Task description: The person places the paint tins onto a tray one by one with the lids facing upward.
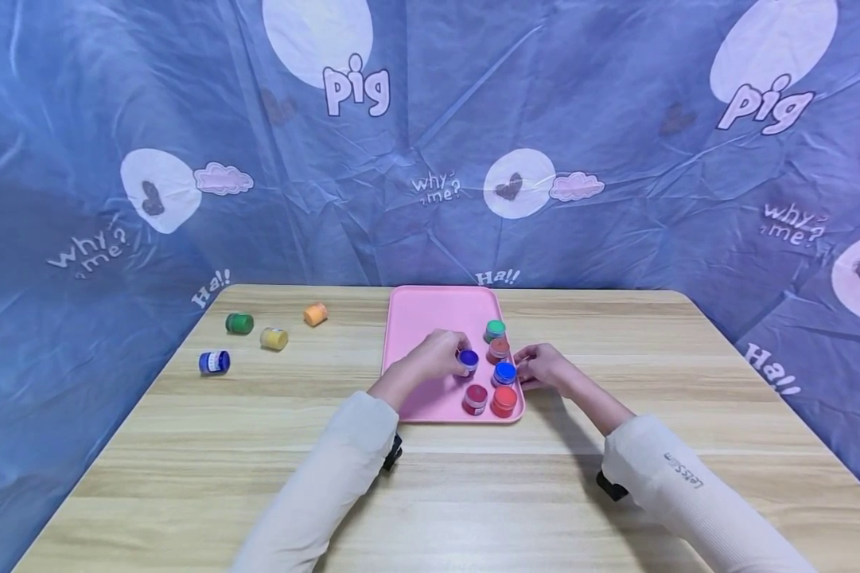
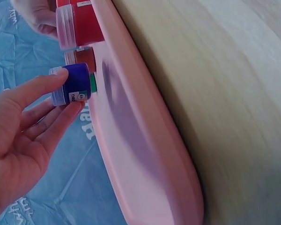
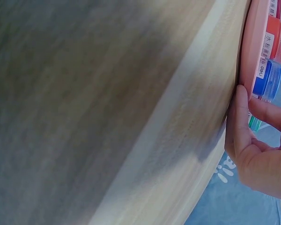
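My left hand [image 1: 438,355] pinches a dark blue paint jar [image 2: 77,84] between thumb and fingers, over the pink tray [image 1: 430,318]. In the left wrist view the jar is upright relative to the tray, its clear lid away from the tray floor. At the tray's right rim, my right hand [image 1: 542,367] holds the edge, fingers outside and thumb at the rim. Along that side stand a green jar [image 1: 496,331], a brown jar [image 1: 498,350], a bright blue jar [image 1: 504,374] and an orange-red jar [image 1: 503,401]. A dark red jar [image 1: 475,399] stands left of the orange-red one.
On the table's left lie a dark green jar [image 1: 239,322], a yellow jar [image 1: 274,339], an orange jar [image 1: 316,313] and a blue jar [image 1: 215,362], on their sides. A blue printed cloth [image 1: 430,223] hangs behind the wooden table [image 1: 472,493].
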Available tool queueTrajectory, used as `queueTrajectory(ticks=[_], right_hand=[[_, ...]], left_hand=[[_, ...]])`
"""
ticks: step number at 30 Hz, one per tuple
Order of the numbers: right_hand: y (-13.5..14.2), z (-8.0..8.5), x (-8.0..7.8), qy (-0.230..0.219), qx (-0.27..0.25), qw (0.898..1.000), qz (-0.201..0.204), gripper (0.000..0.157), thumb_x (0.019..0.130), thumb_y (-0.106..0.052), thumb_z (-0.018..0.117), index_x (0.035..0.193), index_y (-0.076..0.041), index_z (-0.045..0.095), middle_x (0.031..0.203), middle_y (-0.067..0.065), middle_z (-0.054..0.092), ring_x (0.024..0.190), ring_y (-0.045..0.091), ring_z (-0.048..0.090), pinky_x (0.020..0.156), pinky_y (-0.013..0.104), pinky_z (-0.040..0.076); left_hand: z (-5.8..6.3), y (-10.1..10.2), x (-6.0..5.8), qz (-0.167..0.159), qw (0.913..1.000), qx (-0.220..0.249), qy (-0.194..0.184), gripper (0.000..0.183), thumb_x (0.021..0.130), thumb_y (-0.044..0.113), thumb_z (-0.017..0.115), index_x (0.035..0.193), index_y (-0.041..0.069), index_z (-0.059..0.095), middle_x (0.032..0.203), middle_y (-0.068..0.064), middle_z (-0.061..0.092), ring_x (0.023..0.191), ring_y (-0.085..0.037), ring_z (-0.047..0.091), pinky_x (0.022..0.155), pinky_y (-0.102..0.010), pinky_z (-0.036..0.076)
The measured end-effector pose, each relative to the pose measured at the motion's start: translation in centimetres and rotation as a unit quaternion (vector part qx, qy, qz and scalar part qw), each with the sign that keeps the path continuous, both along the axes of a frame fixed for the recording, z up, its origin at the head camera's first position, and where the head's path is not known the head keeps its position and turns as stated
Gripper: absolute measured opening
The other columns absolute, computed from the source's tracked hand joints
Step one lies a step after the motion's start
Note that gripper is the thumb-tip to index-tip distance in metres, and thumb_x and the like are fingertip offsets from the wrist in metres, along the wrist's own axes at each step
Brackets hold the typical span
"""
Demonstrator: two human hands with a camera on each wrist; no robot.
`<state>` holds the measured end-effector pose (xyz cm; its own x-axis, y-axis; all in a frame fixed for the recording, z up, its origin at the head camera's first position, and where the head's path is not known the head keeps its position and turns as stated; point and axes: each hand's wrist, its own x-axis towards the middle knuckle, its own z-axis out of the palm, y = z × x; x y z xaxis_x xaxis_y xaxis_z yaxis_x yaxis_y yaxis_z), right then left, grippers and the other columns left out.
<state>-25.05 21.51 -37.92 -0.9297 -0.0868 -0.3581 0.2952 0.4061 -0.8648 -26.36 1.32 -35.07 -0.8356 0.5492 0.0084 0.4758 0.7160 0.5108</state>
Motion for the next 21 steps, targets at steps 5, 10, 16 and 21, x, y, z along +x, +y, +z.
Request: queueTrajectory(ticks=[5,10,16,21], right_hand=[[0.4,-0.6,-0.4,0.006,-0.014,1.0,0.02,0.032,0.069,0.01,0.048,0.101,0.011,0.043,0.079,0.019,0.051,0.066,0.023,0.053,0.061,0.033,0.047],[-0.2,0.4,0.3,-0.004,-0.003,1.0,-0.003,0.033,0.072,0.011,0.045,0.105,0.011,0.041,0.08,0.017,0.052,0.065,0.02,0.053,0.065,0.035,0.046],[-0.1,0.7,0.4,-0.006,-0.008,1.0,0.0,0.033,0.073,0.011,0.043,0.105,0.012,0.04,0.078,0.014,0.053,0.063,0.018,0.052,0.067,0.038,0.045],[-0.1,0.5,0.3,-0.003,-0.003,1.0,0.001,0.032,0.073,0.01,0.043,0.105,0.011,0.041,0.079,0.014,0.053,0.063,0.017,0.052,0.066,0.037,0.046]], left_hand=[[-0.3,0.5,0.0,-0.003,0.9998,-0.009,-0.016,0.027,0.062,0.01,0.069,0.088,0.008,0.058,0.08,0.002,0.056,0.071,-0.008,0.049,0.064,-0.016,0.04],[-0.8,0.8,0.0,-0.015,0.9996,-0.015,-0.019,0.027,0.063,0.008,0.069,0.087,0.008,0.058,0.079,0.002,0.056,0.067,-0.007,0.049,0.059,-0.015,0.039],[-1.3,1.0,0.1,-0.022,0.9995,-0.01,-0.019,0.026,0.063,0.009,0.068,0.087,0.008,0.058,0.078,0.003,0.056,0.066,-0.006,0.049,0.056,-0.013,0.04],[-1.4,1.1,0.2,-0.029,0.9994,-0.01,-0.015,0.026,0.064,0.008,0.067,0.089,0.008,0.058,0.079,0.002,0.056,0.068,-0.006,0.048,0.059,-0.013,0.039]])
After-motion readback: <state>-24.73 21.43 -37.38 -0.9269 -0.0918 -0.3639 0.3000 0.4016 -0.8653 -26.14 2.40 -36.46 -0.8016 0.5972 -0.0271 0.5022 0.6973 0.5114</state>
